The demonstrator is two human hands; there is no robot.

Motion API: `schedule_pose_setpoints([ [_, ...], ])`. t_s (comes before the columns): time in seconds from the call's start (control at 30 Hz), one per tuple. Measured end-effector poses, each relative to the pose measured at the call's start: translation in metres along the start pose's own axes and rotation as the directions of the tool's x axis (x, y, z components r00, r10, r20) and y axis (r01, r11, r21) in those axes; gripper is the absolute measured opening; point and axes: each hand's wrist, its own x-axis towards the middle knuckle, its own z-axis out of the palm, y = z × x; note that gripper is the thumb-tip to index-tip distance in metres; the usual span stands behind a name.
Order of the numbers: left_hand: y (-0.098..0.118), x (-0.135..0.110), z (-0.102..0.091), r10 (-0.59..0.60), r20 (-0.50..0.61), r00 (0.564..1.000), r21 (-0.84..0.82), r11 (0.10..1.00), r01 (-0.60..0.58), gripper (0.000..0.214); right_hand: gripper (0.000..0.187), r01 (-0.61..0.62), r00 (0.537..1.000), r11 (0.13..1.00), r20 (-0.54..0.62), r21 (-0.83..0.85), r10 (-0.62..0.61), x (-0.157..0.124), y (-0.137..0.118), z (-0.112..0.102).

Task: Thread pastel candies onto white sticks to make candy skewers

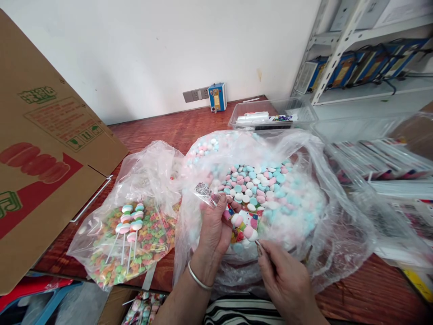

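My left hand (216, 225), a bangle on its wrist, grips a small clear printed packet (207, 194) between thumb and fingers. My right hand (284, 273) pinches the stick of a candy skewer (244, 227), whose pink, white and coloured pieces lie over the packet's bright printed part. How far the skewer sits inside the packet I cannot tell. Both hands are above a large clear plastic bag (341, 243) full of pink, white and blue round candies (250, 183). To the left, several finished candy skewers (131, 221) lie on a bag of small coloured ring candies (158, 230).
A tall cardboard box (50, 135) stands at the left on the reddish wooden table (152, 122). Behind the candy are a clear tray (274, 113) and a small blue device (217, 97) by the wall. Clear bins of flat packets (379, 158) and a metal shelf (338, 58) stand right.
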Motion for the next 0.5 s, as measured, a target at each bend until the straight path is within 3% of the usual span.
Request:
schedule_pose_setpoints([
  [0.13, -0.007, 0.001, 0.0, 0.03, -0.134, 0.991, 0.074, 0.997, -0.02, 0.027, 0.024, 0.227, 0.974, 0.957, 0.045, -0.183, -0.223, -0.003, 0.003, -0.001],
  [0.23, -0.007, 0.004, -0.001, 0.023, -0.202, 0.979, 0.114, 0.993, 0.001, 0.031, 0.029, 0.299, 0.951, 0.934, 0.146, -0.197, -0.274, -0.006, 0.006, -0.001],
  [0.3, -0.007, 0.005, -0.002, 0.023, -0.221, 0.975, 0.125, 0.992, 0.005, 0.032, 0.029, 0.286, 0.954, 0.945, 0.14, -0.158, -0.265, -0.005, 0.007, -0.001],
  [0.37, -0.007, 0.005, -0.002, 0.015, -0.203, 0.979, 0.125, 0.992, 0.011, 0.031, 0.024, 0.164, 0.984, 0.985, 0.078, -0.048, -0.16, -0.002, 0.005, 0.0],
  [0.43, -0.008, 0.003, -0.004, 0.003, -0.126, 0.992, 0.112, 0.994, 0.011, 0.028, 0.02, -0.14, 0.986, 0.976, 0.11, 0.168, 0.122, 0.002, 0.002, 0.0],
  [0.47, -0.008, 0.001, -0.005, -0.003, -0.069, 0.998, 0.1, 0.995, 0.01, 0.027, 0.023, -0.349, 0.933, 0.89, 0.199, 0.294, 0.3, 0.004, 0.0, -0.001],
  [0.5, -0.008, -0.001, -0.007, -0.012, -0.009, 1.0, 0.089, 0.996, 0.013, 0.025, 0.03, -0.553, 0.831, 0.733, 0.328, 0.395, 0.45, 0.005, -0.001, -0.001],
])
